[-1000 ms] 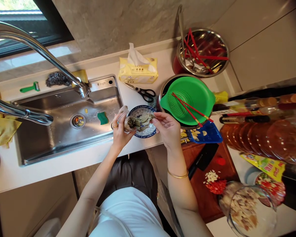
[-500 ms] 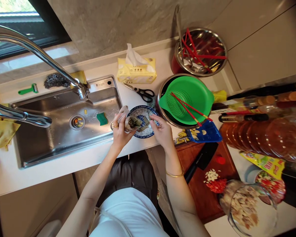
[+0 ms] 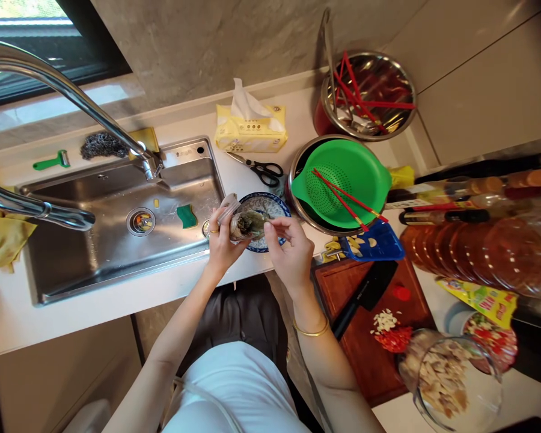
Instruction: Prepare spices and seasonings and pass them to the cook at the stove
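Note:
My left hand (image 3: 220, 240) is wrapped round a small clear packet of dried leaves (image 3: 244, 226), held tilted over a blue-patterned plate (image 3: 277, 208) on the white counter. Fingers of my right hand (image 3: 288, 246) are pinched at the packet's open mouth, on a dried leaf. Some leaves lie on the plate, mostly hidden behind the hands.
A steel sink (image 3: 117, 222) with a tall tap (image 3: 72, 96) lies to the left. A green colander with red chopsticks (image 3: 340, 180) sits in a pot on the right, scissors (image 3: 264, 170) and a tissue pack (image 3: 250, 129) behind. A wooden board with a knife (image 3: 365, 294) and a glass bowl (image 3: 451, 376) are front right.
My right hand has moved left from over the plate's right side to the packet's mouth. The left hand and packet have barely shifted.

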The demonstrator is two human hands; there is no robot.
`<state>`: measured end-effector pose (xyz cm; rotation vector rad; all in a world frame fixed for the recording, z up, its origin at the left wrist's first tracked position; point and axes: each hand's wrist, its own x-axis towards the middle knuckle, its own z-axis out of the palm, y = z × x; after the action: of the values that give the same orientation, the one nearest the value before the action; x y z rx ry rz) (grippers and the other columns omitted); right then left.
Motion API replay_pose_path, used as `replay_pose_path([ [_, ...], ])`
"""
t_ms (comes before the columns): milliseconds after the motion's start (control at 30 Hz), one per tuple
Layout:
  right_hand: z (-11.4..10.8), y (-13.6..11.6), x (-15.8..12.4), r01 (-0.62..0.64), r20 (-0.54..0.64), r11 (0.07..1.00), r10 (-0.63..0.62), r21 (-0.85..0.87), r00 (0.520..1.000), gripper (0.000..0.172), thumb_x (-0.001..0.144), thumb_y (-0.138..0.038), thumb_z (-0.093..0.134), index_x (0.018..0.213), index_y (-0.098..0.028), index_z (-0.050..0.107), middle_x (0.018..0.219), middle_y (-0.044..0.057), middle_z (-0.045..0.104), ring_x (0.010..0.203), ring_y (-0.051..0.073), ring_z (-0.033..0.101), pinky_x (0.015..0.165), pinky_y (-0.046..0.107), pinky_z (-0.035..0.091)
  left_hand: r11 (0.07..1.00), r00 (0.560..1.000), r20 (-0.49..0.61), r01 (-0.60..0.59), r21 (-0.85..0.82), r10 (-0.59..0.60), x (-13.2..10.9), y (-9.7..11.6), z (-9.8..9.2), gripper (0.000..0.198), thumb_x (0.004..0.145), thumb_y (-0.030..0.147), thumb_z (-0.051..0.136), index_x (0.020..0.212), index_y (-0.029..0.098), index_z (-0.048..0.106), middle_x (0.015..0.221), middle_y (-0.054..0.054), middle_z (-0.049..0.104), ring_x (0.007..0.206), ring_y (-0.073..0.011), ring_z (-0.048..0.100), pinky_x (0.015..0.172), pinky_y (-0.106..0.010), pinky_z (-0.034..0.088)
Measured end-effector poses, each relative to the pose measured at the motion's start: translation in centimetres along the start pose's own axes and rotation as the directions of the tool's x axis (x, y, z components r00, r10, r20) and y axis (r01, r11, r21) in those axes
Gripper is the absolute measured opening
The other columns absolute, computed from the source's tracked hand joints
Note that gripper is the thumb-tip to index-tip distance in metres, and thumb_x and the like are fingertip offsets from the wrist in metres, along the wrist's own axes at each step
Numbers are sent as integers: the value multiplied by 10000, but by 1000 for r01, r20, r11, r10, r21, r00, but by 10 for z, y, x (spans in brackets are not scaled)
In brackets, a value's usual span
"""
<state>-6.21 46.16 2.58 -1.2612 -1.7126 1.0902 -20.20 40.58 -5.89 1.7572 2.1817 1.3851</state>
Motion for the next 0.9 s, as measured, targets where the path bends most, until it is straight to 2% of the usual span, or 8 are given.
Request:
replay_pose_path([
  [167, -7, 10, 7, -141, -110, 971, 164, 194, 980, 258, 875, -478, 621, 931, -237, 546, 828, 32, 677, 723, 182, 708, 701, 301, 600, 1000, 1000, -7, 27, 9, -27, 0, -1, -4, 775, 766, 398, 766, 1418, 216, 389, 1325, -162, 467, 1299, -314, 465, 1119, -515, 385],
  [267, -8, 37, 14, -218, -169, 924, 280, 313, 945, 341, 841, -543, 626, 936, -237, 508, 780, 9, 670, 708, 191, 720, 683, 321, 616, 999, 999, -25, 29, 45, -28, 0, -3, -7, 766, 755, 400, 780, 1400, 214, 411, 1288, -160, 495, 1272, -310, 490, 1104, -516, 403],
  [333, -5, 63, 16, -294, -149, 890, 363, 348, 920, 385, 824, -577, 612, 959, -232, 509, 772, 10, 681, 724, 207, 729, 697, 355, 622, 998, 999, -45, 30, 63, -27, 0, -3, -8, 759, 744, 410, 789, 1384, 220, 429, 1271, -154, 508, 1254, -309, 508, 1099, -519, 406],
  [433, 6, 99, 14, -403, -57, 877, 431, 263, 901, 471, 757, -581, 663, 1007, -193, 571, 902, 98, 730, 865, 252, 733, 802, 423, 608, 997, 997, -68, 36, 70, -31, 0, -3, -8, 751, 738, 414, 795, 1373, 224, 442, 1275, -153, 504, 1244, -305, 517, 1099, -523, 405],
  [500, 12, 110, 10, -394, -27, 907, 402, 150, 915, 504, 737, -545, 692, 1054, -161, 614, 1066, 168, 719, 1020, 278, 699, 899, 456, 570, 997, 997, -64, 34, 73, -30, 1, -2, -9, 753, 736, 413, 797, 1373, 223, 442, 1274, -156, 504, 1247, -304, 514, 1103, -528, 401],
  [600, 15, 98, 2, -283, -16, 955, 285, 86, 958, 418, 819, -488, 632, 1081, -163, 652, 1171, 162, 691, 1097, 256, 660, 938, 435, 550, 997, 999, -51, 15, 79, -11, 0, -3, -10, 759, 740, 408, 793, 1381, 220, 433, 1263, -155, 506, 1247, -305, 515, 1111, -541, 388],
  [800, 10, 34, -10, -148, 186, 966, 108, 213, 976, 260, 846, -405, 671, 1031, -222, 682, 1026, 57, 732, 923, 185, 703, 859, 318, 583, 999, 998, -37, -45, 29, 46, -9, -1, -13, 746, 768, 369, 767, 1402, 201, 413, 1284, -166, 484, 1265, -314, 501, 1117, -548, 369],
  [900, 12, 18, -16, 1, 155, 995, -17, 104, 988, 160, 879, -304, 640, 1006, -233, 703, 1030, 54, 731, 956, 189, 695, 903, 336, 563, 1000, 999, -32, -23, 19, 24, -16, 1, -13, 716, 781, 357, 755, 1393, 199, 421, 1296, -174, 496, 1276, -314, 490, 1116, -540, 369],
])
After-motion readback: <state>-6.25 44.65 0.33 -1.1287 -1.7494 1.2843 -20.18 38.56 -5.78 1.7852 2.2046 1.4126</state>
